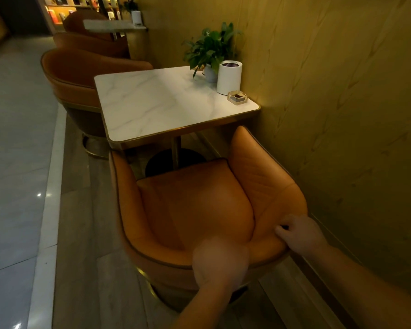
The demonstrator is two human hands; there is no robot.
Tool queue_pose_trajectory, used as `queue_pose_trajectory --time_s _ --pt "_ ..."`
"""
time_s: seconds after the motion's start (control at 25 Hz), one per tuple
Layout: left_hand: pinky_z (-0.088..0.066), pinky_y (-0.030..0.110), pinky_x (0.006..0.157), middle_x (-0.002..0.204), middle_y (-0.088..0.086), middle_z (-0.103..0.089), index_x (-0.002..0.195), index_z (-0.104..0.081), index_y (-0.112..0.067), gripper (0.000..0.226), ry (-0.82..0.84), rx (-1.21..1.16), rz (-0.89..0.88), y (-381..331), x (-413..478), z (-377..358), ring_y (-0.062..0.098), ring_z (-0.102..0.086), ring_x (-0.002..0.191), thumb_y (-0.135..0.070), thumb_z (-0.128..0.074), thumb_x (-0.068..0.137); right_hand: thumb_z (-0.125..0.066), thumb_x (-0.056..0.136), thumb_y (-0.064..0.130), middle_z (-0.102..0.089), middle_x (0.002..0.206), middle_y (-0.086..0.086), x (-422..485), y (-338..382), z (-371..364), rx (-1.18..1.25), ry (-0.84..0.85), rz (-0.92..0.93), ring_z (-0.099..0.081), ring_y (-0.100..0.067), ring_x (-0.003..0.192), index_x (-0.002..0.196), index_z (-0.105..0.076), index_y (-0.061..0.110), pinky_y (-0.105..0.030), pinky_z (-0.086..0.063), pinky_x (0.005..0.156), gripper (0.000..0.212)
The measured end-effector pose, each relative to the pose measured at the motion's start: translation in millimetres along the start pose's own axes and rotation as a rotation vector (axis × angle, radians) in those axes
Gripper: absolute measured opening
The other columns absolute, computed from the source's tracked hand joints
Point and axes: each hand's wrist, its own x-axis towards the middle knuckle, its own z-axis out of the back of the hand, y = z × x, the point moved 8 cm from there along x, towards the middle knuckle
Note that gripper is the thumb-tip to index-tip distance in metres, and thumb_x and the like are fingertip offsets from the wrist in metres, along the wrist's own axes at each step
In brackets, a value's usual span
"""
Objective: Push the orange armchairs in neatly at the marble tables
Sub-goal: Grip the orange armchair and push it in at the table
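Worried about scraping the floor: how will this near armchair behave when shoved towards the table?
The armchair looks heavy, with a thick padded shell. Its round metal base suggests sliding or swivelling rather than rolling. The right hand grips soft leather, which may give slightly.

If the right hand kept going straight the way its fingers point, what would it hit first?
The right hand grips the near armchair's back rim, fingers pointing inward and left. Straight on, it would probably meet the inner backrest padding, then the seat cushion; depth is unclear.

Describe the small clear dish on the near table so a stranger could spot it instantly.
Find the near marble table against the wood-panelled wall. On its wall-side near corner, in front of the white cylinder, sits the clear dish: low, square, transparent, with something dark inside.
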Motion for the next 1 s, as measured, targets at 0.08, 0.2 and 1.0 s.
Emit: queue_pose_trajectory --time_s 0.08,0.2,1.0 --pt "-0.048 0.036 0.073 0.076 -0.004 -0.052 0.077 -0.061 -0.022 0.051 -0.015 -0.006 0.003 -12 9 -5 0.015 -0.049 0.074 -0.06 -0.029 0.09 -0.055 0.094 0.043 -0.055 0.064 -0.001 10 -8 6 0.0 0.017 0.014 -0.049 -0.012 0.056 0.061 -0.056 0.013 -0.039 -0.045 0.06 0.045" --pt "-0.046 0.035 0.07 0.075 -0.005 -0.05 0.073 -0.058 -0.021 0.051 -0.005 -0.014 0.025 -29 29 -9 0.014 -0.048 0.072 -0.061 -0.029 0.089 -0.055 0.095 0.043 -0.051 0.06 0.0 29 -25 15 0.051 0.043 0.042 -0.046 -0.014 0.052 0.057 -0.05 0.017 -0.039 -0.046 0.058 0.046" --pt "-0.017 0.056 0.119 0.108 -0.01 -0.063 0.111 -0.063 -0.032 0.055 0.118 0.046 0.035 26 71 -12 0.014 -0.055 0.112 -0.065 -0.022 0.095 -0.037 0.096 0.058 -0.056 0.072 0.011 42 12 22 -0.037 -0.067 0.03 -0.054 -0.005 0.07 0.08 -0.065 0.031 -0.029 -0.05 0.07 0.042"
